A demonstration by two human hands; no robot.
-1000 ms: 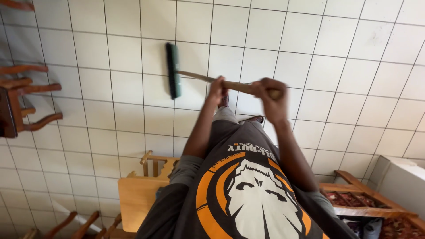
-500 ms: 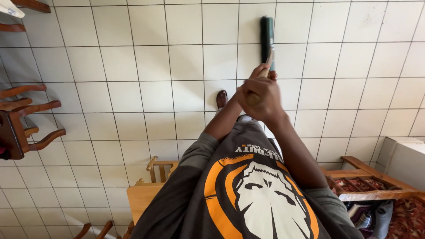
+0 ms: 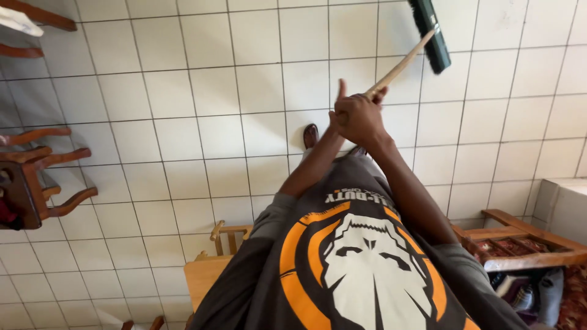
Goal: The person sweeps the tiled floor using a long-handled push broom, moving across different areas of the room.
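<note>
White tiled floor (image 3: pixel 183 122) fills the view beneath you, with dark wooden chairs (image 3: pixel 36 177) at the left edge and a wooden bench (image 3: pixel 520 235) at lower right. Your grey shirt with its orange and white print (image 3: pixel 361 263) hangs below your outstretched arms. The broom (image 3: pixel 409 55) reaches up and right, its dark brush head on the tiles. Your right hand (image 3: pixel 361 119) wraps closed around the wooden handle; your left hand (image 3: pixel 338 116) presses beside it, its grip hidden.
</note>
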